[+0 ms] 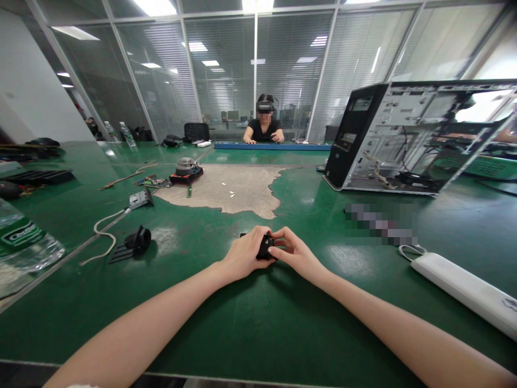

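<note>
My left hand (247,251) is wrapped over a small black boxy part (265,247) just above or on the green table (258,323). At its right side, the thumb and fingers of my right hand (291,248) close on the same part. My fingers cover much of it, so its exact kind is hidden. To the left lies a black piece with a round body and flat prongs (137,241). Beyond it is a small metal bracket (140,198) near a pale cord (107,237).
An open computer case (351,137) stands at right, above a white power strip (460,288). Left is a water bottle (24,237). A heatsink-like part (186,170) sits by a bare patch (242,188) in the tabletop. A person (264,126) sits at the far end.
</note>
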Demonstrator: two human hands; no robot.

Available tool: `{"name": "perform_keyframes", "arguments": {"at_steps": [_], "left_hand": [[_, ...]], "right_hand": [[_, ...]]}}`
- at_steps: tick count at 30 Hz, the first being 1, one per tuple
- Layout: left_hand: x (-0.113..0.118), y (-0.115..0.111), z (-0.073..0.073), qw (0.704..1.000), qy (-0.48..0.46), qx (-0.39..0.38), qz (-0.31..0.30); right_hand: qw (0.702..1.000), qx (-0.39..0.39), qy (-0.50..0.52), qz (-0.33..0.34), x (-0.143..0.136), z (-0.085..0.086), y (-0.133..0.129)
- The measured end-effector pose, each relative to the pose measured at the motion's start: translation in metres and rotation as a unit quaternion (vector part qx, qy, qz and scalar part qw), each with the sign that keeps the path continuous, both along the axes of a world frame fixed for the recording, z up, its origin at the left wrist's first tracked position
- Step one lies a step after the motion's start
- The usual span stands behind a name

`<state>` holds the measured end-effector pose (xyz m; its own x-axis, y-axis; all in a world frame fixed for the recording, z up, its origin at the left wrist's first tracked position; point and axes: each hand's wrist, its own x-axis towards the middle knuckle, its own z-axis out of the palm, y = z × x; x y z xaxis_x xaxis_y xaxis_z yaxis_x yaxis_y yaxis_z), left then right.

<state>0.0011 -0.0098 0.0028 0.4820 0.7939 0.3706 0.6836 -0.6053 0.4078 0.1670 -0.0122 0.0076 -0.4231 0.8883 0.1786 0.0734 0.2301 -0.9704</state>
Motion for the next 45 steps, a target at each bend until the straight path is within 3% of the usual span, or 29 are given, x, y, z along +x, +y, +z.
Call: {"name": "perform_keyframes", "arguments": {"at_steps": [13, 19, 30, 36, 45], "left_hand": [[0.0004, 0.0002, -0.0008, 1.000, 0.004, 0.010, -0.001], [0.0004, -0.0008, 0.0008, 1.000, 0.000, -0.002, -0.001], [0.0006, -0.0007, 0.0000, 1.000, -0.011, -0.004, 0.002], [0.0001, -0.0008, 0.0001, 1.000, 0.000, 0.001, 0.004], [0.0018, -0.0004, -0.0015, 1.000, -0.008, -0.001, 0.008]], "right_hand": [[0.999, -0.006, 0.001, -0.037, -0.0019, -0.0044, 0.0029], [1.000, -0.003, 0.020, 0.001, 0.0003, -0.0004, -0.0023], [1.000, 0.003, 0.001, -0.027, 0.0001, -0.0045, 0.0031], [0.999, -0.008, 0.026, 0.018, 0.0027, -0.0016, -0.0014], [1.000, 0.000, 0.021, -0.019, -0.0001, -0.0056, 0.0020]]}}
